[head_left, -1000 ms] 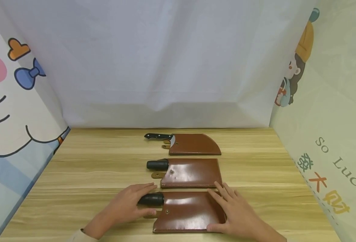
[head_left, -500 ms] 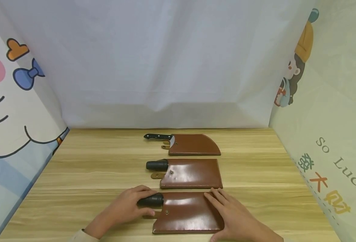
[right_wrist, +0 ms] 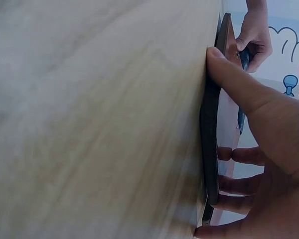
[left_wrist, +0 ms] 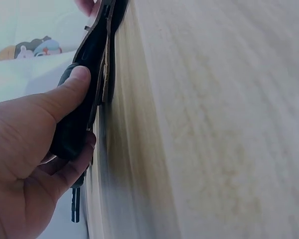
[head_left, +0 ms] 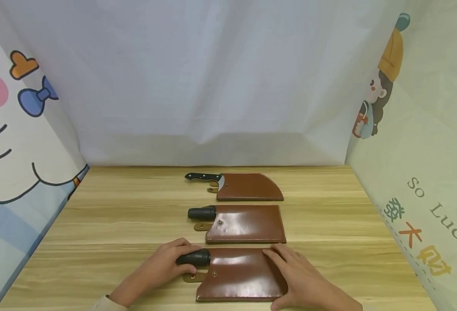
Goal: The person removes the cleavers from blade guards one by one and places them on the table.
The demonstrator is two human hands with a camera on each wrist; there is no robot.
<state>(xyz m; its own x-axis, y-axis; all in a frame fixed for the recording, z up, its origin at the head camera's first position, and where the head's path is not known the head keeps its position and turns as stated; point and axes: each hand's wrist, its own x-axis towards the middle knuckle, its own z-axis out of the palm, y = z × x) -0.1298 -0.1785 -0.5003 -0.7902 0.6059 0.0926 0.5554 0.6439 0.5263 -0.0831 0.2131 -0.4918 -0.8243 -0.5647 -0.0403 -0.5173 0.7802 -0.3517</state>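
Nearest the person lies a cleaver in a brown leather sheath [head_left: 241, 276], its black handle [head_left: 196, 258] pointing left. My left hand [head_left: 166, 262] grips that handle; in the left wrist view the thumb lies on one side of the handle [left_wrist: 67, 134] and fingers curl under the other. A tan snap strap [head_left: 194, 277] sticks out below it. At the sheath's right end my right hand [head_left: 304, 278] holds it, thumb at the near corner and bent fingers at the far edge. The right wrist view shows the sheath's dark edge [right_wrist: 209, 134] between thumb and fingers. The blade is hidden.
Just behind lies a second sheathed knife [head_left: 247, 222] with a black handle. Farther back is a third knife in a rounded brown sheath [head_left: 247, 187], its riveted handle [head_left: 203, 176] to the left. A white curtain [head_left: 212, 86] borders the wooden table [head_left: 108, 207] at the back.
My right hand has drawn slightly nearer and its fingers have bent more at the sheath's end. The left hand has settled onto the handle. The knives have stayed in place.
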